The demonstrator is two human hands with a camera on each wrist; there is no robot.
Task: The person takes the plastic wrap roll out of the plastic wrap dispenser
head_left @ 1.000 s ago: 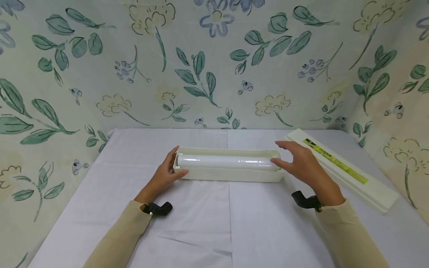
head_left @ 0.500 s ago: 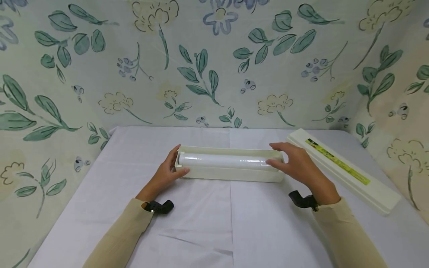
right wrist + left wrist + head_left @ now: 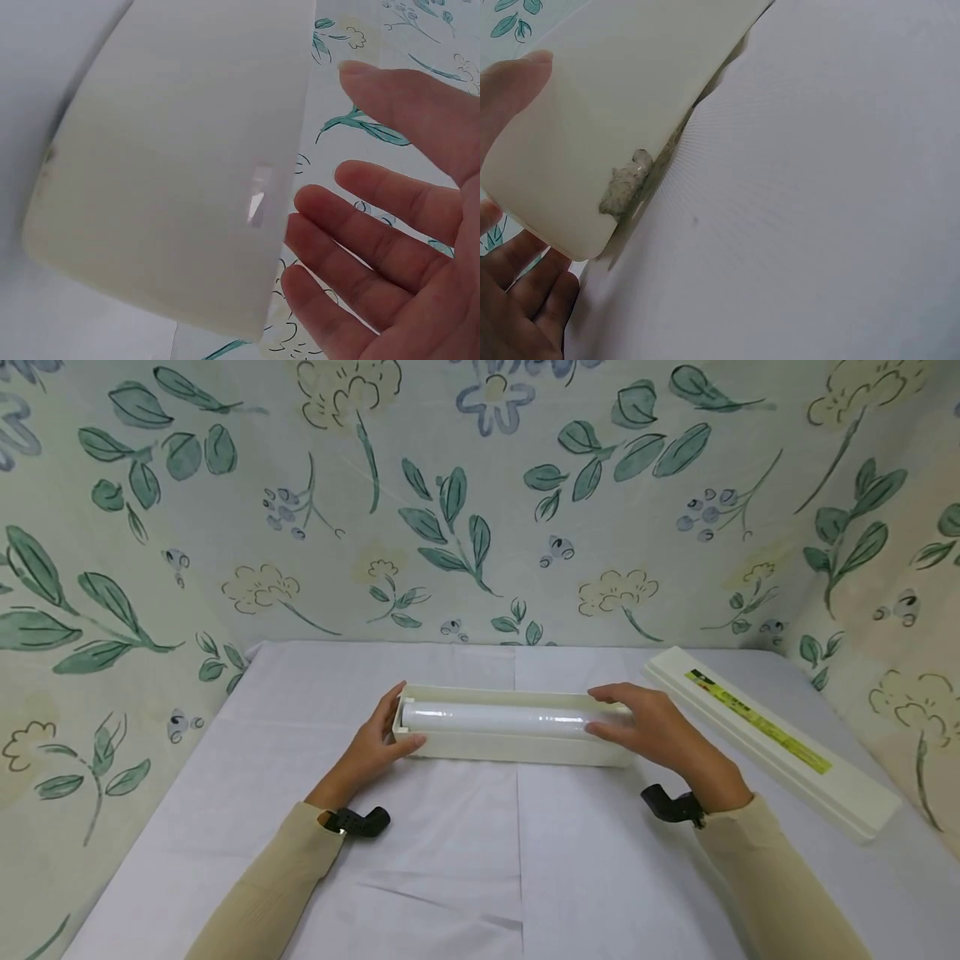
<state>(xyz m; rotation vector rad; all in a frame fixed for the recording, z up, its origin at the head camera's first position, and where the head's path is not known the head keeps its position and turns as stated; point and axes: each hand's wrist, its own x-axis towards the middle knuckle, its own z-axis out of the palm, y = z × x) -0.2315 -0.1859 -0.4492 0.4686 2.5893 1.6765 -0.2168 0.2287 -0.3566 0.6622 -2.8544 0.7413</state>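
Observation:
A long cream cling film box (image 3: 517, 750) without its lid stands on the table, with a shiny roll of cling film (image 3: 495, 718) lying inside. My left hand (image 3: 372, 739) grips the box's left end, thumb on the front wall and fingers round the end. In the left wrist view a crumpled greyish patch (image 3: 626, 184) shows low on the box's wall. My right hand (image 3: 648, 722) hovers over the roll's right end, thumb and fingers apart. In the right wrist view its relaxed fingers (image 3: 360, 262) hold nothing. The right hand hides the roll's right end.
The cream lid (image 3: 847, 797) with a yellow-green label (image 3: 757, 721) lies slantwise to the right, near my right forearm. White cloth (image 3: 442, 860) covers the table. A flowered curtain (image 3: 465, 610) hangs behind it and at both sides.
My right hand has moved left, from the box's right end to above the roll. My left hand keeps its grip, and the box stays in place.

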